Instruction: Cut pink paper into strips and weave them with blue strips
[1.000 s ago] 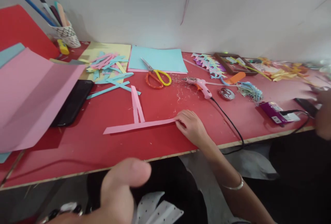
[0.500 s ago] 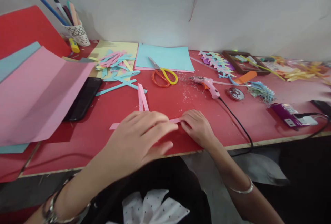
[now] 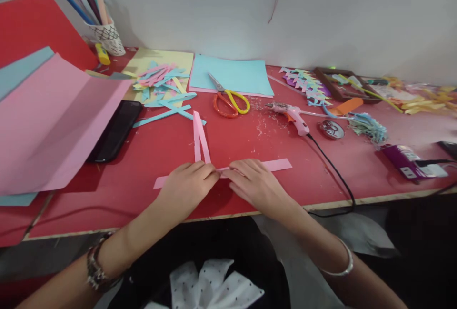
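A long pink paper strip (image 3: 276, 164) lies across the red table, its ends showing on either side of my hands. My left hand (image 3: 189, 183) is closed on the strip's middle part, fingertips pressed down. Close beside it, my right hand (image 3: 255, 183) pinches the same strip; the fingertips of both hands nearly meet. Beyond my left hand, two more pink paper strips (image 3: 200, 137) stretch away, meeting at their far ends in a narrow V. The part of the strip under my fingers is hidden.
Scissors (image 3: 230, 102) lie partly on blue paper (image 3: 232, 73). A pink glue gun (image 3: 291, 114) with a black cord rests to the right. Cut strips (image 3: 164, 80) are piled at the back left. A phone (image 3: 116, 130) sits partly beneath pink paper (image 3: 53, 128).
My left hand has come down from above the strip onto it. My right hand has slid left along the strip, uncovering its right end. The view has shifted slightly.
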A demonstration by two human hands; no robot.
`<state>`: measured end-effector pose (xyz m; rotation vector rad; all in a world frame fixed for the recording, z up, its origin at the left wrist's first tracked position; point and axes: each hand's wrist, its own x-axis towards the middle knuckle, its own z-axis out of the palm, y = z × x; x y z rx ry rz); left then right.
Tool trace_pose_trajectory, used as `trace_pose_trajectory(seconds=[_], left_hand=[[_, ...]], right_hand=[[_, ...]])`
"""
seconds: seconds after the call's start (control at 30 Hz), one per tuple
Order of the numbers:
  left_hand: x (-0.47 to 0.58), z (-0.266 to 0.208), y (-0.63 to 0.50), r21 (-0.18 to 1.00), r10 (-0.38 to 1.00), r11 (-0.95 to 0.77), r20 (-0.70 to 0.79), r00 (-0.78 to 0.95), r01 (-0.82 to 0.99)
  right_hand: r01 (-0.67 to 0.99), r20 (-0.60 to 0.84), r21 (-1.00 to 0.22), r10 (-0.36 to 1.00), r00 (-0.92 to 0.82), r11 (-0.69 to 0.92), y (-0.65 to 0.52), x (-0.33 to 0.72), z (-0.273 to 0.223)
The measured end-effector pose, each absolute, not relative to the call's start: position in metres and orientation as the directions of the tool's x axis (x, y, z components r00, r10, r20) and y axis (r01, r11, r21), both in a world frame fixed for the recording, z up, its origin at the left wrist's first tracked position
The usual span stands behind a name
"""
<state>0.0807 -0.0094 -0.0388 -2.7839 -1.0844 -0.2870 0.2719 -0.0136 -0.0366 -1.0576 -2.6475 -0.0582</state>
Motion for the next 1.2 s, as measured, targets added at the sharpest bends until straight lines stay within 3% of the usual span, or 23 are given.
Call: trace_pose_trajectory(seconds=[0.2, 0.37, 0.53, 0.87, 1.03, 1.2], left_hand=[[0.075, -0.052, -0.014, 0.113, 0.743, -0.649, 0.306, 0.595, 0.752], [0.062, -0.057, -0.017, 0.284, 0.796, -0.588, 0.372, 0.478, 0.758], [0.053, -0.057, -0.016, 0.416, 0.867, -0.492, 0.312, 0.388, 0.765], [0.04, -0.054, -0.015, 0.441, 0.929, -0.364, 0.233, 0.287, 0.82], [0.033, -0.056, -0.015, 0.461, 0.913, -0.406, 0.248, 0.324, 0.789], [0.033, -0.058, -0.015, 0.45, 0.877, -0.481, 0.262, 0.404, 0.752]], right_hand=[[0.652, 0.27, -0.288, 0.712, -0.648, 0.702, -0.008, 0.262, -0.048], [0.68, 0.312, -0.292, 0.739, -0.597, 0.673, -0.007, 0.26, -0.051], [0.688, 0.292, -0.294, 0.748, -0.596, 0.663, -0.003, 0.258, -0.05], [0.748, 0.169, -0.111, 0.754, -0.634, 0.654, 0.008, 0.253, -0.045], [0.737, 0.16, -0.033, 0.731, -0.663, 0.675, 0.006, 0.247, -0.043], [0.645, 0.22, -0.081, 0.644, -0.732, 0.76, 0.001, 0.234, -0.046]])
